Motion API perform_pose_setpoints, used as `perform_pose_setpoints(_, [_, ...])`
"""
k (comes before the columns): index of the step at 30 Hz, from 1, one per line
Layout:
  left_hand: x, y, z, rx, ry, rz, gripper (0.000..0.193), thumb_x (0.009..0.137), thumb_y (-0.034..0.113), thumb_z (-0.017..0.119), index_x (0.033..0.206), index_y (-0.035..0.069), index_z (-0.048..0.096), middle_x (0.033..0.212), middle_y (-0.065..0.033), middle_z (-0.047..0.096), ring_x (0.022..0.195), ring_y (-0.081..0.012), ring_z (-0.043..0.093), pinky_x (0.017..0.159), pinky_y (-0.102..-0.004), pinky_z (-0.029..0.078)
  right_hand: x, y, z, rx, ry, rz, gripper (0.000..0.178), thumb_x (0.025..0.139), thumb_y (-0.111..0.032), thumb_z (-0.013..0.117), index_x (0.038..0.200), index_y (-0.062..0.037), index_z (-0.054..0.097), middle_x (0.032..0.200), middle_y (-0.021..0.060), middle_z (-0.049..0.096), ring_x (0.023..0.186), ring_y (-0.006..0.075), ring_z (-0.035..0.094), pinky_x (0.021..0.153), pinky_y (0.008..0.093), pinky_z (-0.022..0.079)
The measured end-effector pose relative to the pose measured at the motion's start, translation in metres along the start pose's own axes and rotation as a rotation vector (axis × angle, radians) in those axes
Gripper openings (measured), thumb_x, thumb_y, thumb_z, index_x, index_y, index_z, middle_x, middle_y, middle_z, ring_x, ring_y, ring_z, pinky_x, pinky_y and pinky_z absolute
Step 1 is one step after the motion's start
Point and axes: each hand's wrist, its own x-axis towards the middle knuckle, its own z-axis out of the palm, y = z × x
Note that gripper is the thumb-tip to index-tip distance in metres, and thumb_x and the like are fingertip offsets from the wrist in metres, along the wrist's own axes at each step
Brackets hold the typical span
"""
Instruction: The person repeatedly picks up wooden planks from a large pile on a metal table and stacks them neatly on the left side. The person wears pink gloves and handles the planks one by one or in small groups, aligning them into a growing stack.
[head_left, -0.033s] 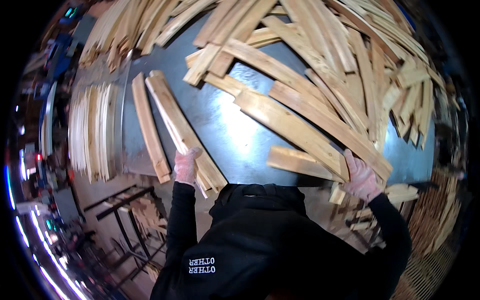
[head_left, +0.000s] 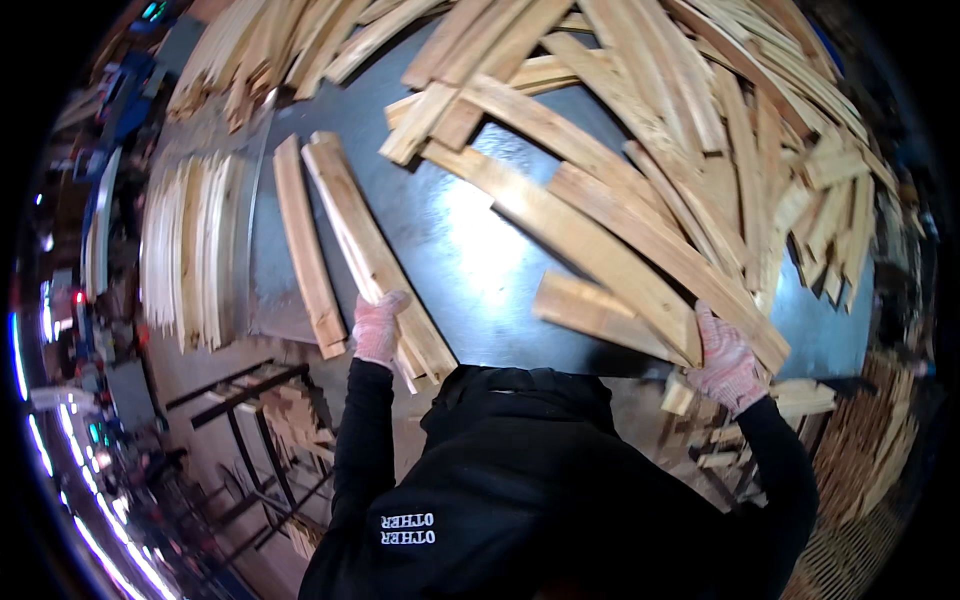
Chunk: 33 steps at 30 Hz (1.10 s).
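Observation:
My left hand (head_left: 379, 327), in a pale pink glove, is closed round the edge of a pair of wooden boards (head_left: 372, 250) lying close together at the left of the metal table. Left of it lies a single narrow board (head_left: 306, 250). My right hand (head_left: 728, 362), gloved alike, grips the near end of a long board (head_left: 590, 245) that slants away to the far left. Its palm side is hidden. Just beyond the right fingers lies another long board (head_left: 660, 255), and a shorter board (head_left: 605, 318) sits partly under the gripped one.
A large heap of loose boards (head_left: 690, 110) covers the far and right part of the metal table (head_left: 470, 320). Neat board stacks stand at the left (head_left: 195, 250) and far left (head_left: 240, 55). A dark metal frame (head_left: 250, 400) stands below the table's left edge.
The long board under my right hand has slid toward the far left over the board beneath it. The view has shifted slightly; my left hand stays on its pair of boards.

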Motion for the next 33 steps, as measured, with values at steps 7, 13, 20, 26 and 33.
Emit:
perform_pose_setpoints(7, [0.001, 0.009, 0.001, -0.011, 0.017, -0.133, 0.049, 0.081, 0.006, 0.077, 0.123, -0.001, 0.053, 0.097, -0.0089, 0.068, 0.085, -0.0197, 0.067, 0.073, -0.0329, 0.054, 0.093, 0.001, 0.035, -0.111, 0.29, 0.247, 0.118, 0.069, -0.029, 0.086, 0.161, -0.0072, 0.014, 0.141, 0.0215, 0.049, 0.133, 0.0394, 0.046, 0.115, 0.0484, 0.036])
perform_pose_setpoints(13, [0.012, 0.039, 0.007, 0.206, -0.007, -0.143, 0.059, 0.081, 0.024, 0.081, 0.127, -0.002, 0.054, 0.104, -0.0116, 0.068, 0.095, -0.0214, 0.066, 0.082, -0.0344, 0.052, 0.115, 0.03, 0.029, 0.106, 0.381, 0.217, 0.106, 0.077, -0.03, 0.082, 0.161, -0.0113, 0.021, 0.143, 0.0233, 0.05, 0.132, 0.0413, 0.048, 0.11, 0.0498, 0.04])
perform_pose_setpoints(20, [0.143, -0.063, -0.115, 0.594, -0.252, 0.312, 0.037, 0.105, 0.032, 0.052, 0.125, 0.001, 0.055, 0.116, -0.013, 0.066, 0.102, -0.0268, 0.066, 0.087, -0.0371, 0.051, 0.163, -0.111, -0.048, 0.502, 0.559, 0.031, 0.09, 0.085, -0.035, 0.079, 0.157, -0.0079, 0.031, 0.139, 0.0267, 0.053, 0.125, 0.0402, 0.055, 0.104, 0.0453, 0.046])
perform_pose_setpoints(26, [0.067, 0.072, -0.116, 0.629, 0.152, -0.004, 0.041, 0.093, 0.041, 0.066, 0.108, 0.003, 0.07, 0.085, -0.0118, 0.07, 0.071, -0.0215, 0.067, 0.075, -0.0372, 0.055, 0.168, -0.271, -0.02, 1.28, 0.223, 0.045, 0.086, 0.086, -0.029, 0.083, 0.152, 0.0021, 0.037, 0.125, 0.0134, 0.061, 0.109, 0.0188, 0.059, 0.093, 0.0319, 0.051])
perform_pose_setpoints(33, [0.089, 0.066, -0.122, 0.814, 0.201, -0.144, 0.097, 0.069, 0.042, 0.087, 0.141, -0.001, 0.038, 0.135, -0.0263, 0.053, 0.126, -0.0424, 0.053, 0.103, -0.0483, 0.047, 0.191, -0.366, 0.015, 1.387, 0.227, -0.083, 0.086, 0.083, -0.023, 0.085, 0.152, -0.001, 0.038, 0.122, 0.0117, 0.063, 0.105, 0.0206, 0.061, 0.092, 0.0334, 0.051])
